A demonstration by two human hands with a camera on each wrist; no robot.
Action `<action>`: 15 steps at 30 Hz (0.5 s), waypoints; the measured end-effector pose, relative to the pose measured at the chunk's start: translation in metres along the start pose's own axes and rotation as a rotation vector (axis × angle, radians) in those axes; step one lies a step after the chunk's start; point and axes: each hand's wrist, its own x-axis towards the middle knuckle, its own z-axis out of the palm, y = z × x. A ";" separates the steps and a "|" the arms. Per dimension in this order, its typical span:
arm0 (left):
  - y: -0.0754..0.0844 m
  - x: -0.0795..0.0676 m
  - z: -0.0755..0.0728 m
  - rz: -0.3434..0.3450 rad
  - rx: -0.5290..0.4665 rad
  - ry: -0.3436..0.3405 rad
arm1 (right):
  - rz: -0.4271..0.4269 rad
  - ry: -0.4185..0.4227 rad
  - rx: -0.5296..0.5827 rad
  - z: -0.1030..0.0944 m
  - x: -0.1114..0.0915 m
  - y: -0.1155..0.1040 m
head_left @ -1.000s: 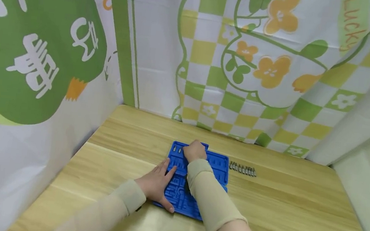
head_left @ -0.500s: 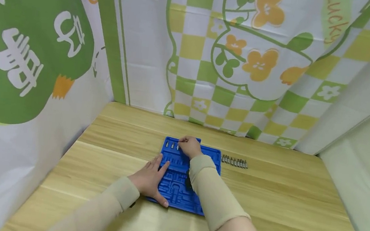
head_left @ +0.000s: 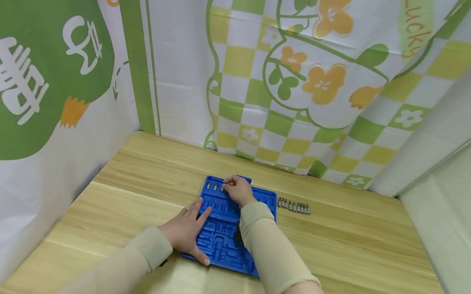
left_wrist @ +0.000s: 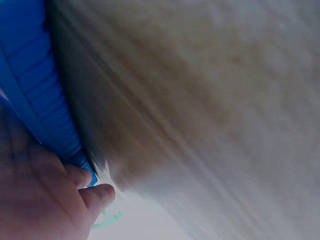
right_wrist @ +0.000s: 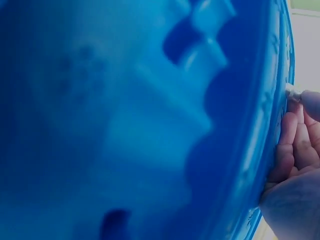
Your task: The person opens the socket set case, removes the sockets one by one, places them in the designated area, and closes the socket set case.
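Observation:
A blue plastic tool case [head_left: 217,244] lies open on the wooden table, with moulded slots in both halves. Two small metal bits [head_left: 208,185] sit in slots at its far left corner. Just right of them, my right hand [head_left: 239,190] pinches another small metal bit [right_wrist: 293,93] between thumb and finger, right at the case; the right wrist view shows its silvery end. My left hand [head_left: 184,231] rests spread along the case's left edge, thumb at the near corner. In the left wrist view, two of its fingertips [left_wrist: 100,195] reach past the case's blue edge.
Several more metal bits [head_left: 294,206] lie in a row on the table [head_left: 336,255], just right of the case. A patterned curtain [head_left: 241,94] hangs behind the table, with white cloth at both sides. My right forearm crosses over the case's right part.
The head view has shifted slightly. My right hand has turned from a closed pose over the slots, and a third bit now shows at its fingertips. The left hand stays on the case.

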 end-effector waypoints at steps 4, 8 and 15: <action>-0.001 0.001 0.002 0.003 -0.004 0.002 | 0.036 0.054 0.165 -0.001 -0.001 -0.001; -0.002 0.001 0.004 -0.006 -0.013 -0.007 | 0.067 0.083 0.308 -0.006 -0.002 0.000; -0.001 0.001 0.005 -0.011 -0.032 -0.002 | 0.021 -0.024 0.294 -0.027 -0.010 0.007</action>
